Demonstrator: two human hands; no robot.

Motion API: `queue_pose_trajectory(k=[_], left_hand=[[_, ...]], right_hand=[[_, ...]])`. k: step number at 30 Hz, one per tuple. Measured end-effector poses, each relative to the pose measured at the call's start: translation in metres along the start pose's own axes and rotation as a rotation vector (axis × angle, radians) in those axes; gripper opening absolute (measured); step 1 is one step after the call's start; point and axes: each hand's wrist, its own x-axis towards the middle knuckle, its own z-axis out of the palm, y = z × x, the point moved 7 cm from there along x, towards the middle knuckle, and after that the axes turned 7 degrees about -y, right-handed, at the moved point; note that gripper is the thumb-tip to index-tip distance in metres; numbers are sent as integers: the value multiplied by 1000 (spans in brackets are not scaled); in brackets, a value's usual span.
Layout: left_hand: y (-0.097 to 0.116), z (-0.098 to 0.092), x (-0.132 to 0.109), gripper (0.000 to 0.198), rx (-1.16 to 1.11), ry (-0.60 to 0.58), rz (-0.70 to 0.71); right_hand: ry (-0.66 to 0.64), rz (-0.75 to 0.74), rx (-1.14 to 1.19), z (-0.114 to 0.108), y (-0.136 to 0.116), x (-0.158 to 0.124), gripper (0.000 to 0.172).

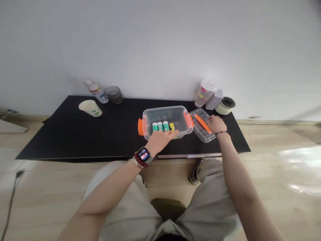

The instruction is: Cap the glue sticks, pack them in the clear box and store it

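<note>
A clear plastic box (175, 113) with orange side latches stands on a low black table (75, 134). Inside it stand three small bottles with green labels (159, 126) and one yellow one (172, 126). My left hand (160, 140), a watch and bead bracelet on its wrist, rests on the box's near wall with its fingers curled over the rim next to the bottles. My right hand (217, 124) lies on the clear lid (202, 127) with its orange handle, just right of the box, fingers closed on the lid's edge.
At the table's back left stand a paper cup (90, 107), a tilted white bottle (96, 91) and a dark glass (113, 94). At the back right are a lidded drink cup (205, 92), a white box (214, 99) and a round jar (225, 105). My knees are below the table's front edge.
</note>
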Motion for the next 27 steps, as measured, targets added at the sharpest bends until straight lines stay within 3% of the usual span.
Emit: queue_pose_trajectory(k=[3,7,14,17,21,25,27], left_hand=[[8,3,-4,58,34,-3,38],[14,5,-7,62,97,6,46],[15,5,-7,59,144,58,123],[15,5,-7,57,160,43,170],[16,3,-9,55,162,23,186],[18,3,-9,54,157,45,214],[17,4,-9,53,168,60,235]], right_hand=[[-88,18,-91,29,5,11,42],[-178,28,-154,59,5,18,40],[-146,34,-162,66,6,22,32],[-133,44,-144,54,15,25,33],[39,33,-34,12,38,26,35],[278,-162,307,-38,48,14,31],[325,-310,566,-55,41,4,35]])
